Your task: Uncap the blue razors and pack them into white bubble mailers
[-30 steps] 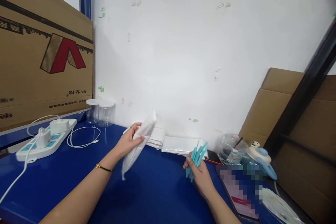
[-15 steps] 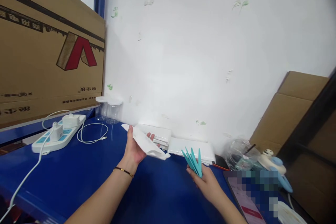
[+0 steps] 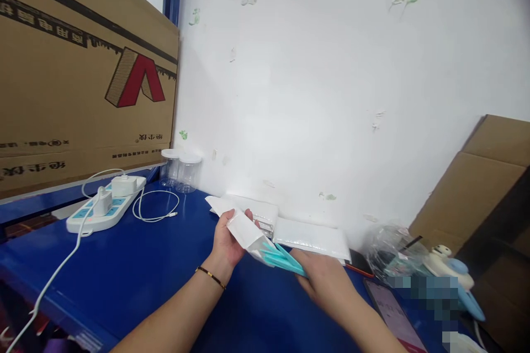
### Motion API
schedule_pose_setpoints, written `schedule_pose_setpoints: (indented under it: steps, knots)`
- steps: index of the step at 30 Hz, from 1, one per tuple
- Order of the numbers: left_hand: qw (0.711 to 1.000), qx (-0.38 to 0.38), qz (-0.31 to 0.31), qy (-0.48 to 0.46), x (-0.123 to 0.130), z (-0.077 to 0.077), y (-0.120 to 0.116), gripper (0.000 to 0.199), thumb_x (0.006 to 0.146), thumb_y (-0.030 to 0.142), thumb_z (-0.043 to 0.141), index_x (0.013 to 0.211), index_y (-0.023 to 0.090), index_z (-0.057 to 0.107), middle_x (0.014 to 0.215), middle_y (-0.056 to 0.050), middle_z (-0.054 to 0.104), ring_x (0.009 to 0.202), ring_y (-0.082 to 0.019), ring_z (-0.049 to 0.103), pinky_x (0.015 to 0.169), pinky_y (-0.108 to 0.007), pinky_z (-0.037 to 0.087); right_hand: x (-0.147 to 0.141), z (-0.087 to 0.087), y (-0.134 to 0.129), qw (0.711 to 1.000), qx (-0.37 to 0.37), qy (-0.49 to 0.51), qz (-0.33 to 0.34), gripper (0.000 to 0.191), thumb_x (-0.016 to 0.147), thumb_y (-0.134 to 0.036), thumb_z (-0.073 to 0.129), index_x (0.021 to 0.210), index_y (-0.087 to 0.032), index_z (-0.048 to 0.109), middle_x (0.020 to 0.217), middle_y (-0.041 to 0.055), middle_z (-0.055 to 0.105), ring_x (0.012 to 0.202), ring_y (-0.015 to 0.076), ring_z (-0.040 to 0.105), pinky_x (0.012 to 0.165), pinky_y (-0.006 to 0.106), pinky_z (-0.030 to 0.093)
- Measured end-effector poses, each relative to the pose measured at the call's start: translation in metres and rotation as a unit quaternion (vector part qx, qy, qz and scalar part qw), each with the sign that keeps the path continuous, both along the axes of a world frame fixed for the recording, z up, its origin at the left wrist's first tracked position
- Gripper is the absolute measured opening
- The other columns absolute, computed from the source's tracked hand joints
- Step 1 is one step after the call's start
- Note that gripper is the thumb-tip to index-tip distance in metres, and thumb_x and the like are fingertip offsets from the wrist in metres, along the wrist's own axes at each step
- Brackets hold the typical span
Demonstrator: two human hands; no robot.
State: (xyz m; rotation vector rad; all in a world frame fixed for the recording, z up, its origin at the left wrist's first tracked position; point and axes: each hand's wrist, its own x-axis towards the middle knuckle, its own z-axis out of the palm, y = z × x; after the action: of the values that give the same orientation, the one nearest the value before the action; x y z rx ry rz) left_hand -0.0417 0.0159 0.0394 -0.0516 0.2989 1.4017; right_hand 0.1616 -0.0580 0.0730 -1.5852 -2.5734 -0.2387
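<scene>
Blue worktop (image 3: 136, 265), white wall behind it. Far left: white power strip with blue sockets (image 3: 105, 210), two white plug adapters seated in it, and a thin white cable (image 3: 155, 210) looped just beside it; another cable runs off the near left edge. Two clear plastic jars with white lids (image 3: 182, 170) stand against the wall. Large brown cardboard box (image 3: 78, 77) on a shelf at left, printed upside down: a red and striped V-shaped logo and lines of characters too small for me to read. Flat stack of white padded mailer bags (image 3: 308, 238) lies against the wall, directly behind my hands. To the right: crumpled clear plastic bag (image 3: 391, 248), small white and blue handheld fan (image 3: 453, 276), a phone lying flat, folded brown cardboard leaning on the wall. My left hand (image 3: 227, 240) grips a white padded mailer bag (image 3: 244, 231) above the worktop, thumb on top, fingers curled behind it, open mouth facing right. My right hand (image 3: 327, 281) has its fingers closed around a bunch of teal plastic sticks (image 3: 281, 258); their tips sit just inside the bag's mouth.
</scene>
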Motion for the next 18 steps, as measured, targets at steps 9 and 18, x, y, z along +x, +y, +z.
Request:
schedule_pose_setpoints:
  steps: [9,18]
  knots:
    - [0.996,-0.024,0.091,-0.008,0.004,0.002,-0.004,0.022,0.074,0.020,0.053,0.096,0.016,0.052,0.085,-0.005,0.061,0.069,-0.019,0.064,0.074,-0.047,0.053,-0.032,0.028,0.004,0.978,0.052,-0.188,-0.075,0.026,0.077,-0.003,0.050,0.093,-0.022,0.055,0.078,0.0061,0.065,0.069,0.0229,0.066,0.052,0.025,0.036]
    - [0.996,-0.005,0.080,-0.040,-0.005,0.000,-0.002,0.034,0.075,0.027,0.045,0.106,0.015,0.052,0.088,-0.008,0.060,0.066,-0.020,0.062,0.071,-0.048,0.053,-0.061,0.053,0.008,0.973,0.088,-0.211,-0.035,0.020,0.079,-0.003,0.049,0.092,-0.018,0.056,0.078,0.0098,0.065,0.072,0.0247,0.066,0.055,0.028,0.043]
